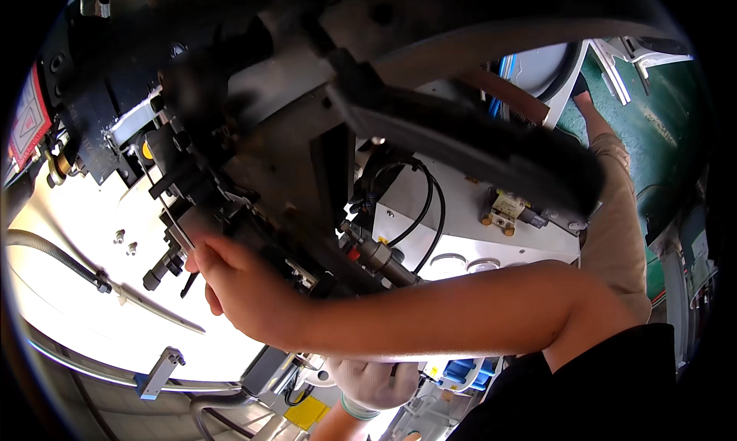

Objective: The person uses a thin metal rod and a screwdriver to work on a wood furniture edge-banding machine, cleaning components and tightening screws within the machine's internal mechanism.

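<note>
My bare right hand reaches across from the lower right. Its fingers are closed at the edge of a dark metal machine assembly. A thin shiny rod or edge runs up from beside the thumb, and a short black piece sticks out by the fingers. What the fingers grip is hidden. Below this forearm is my left hand, in a pale knitted glove. The forearm covers its fingertips, so its grip does not show. A black fitting with a bolt-like end juts out left of the right hand.
A large black arm-like part spans overhead, blurred. Black cables loop above a white panel with brass fittings. A corrugated hose crosses the bright surface at left. A leg in beige trousers stands on green floor.
</note>
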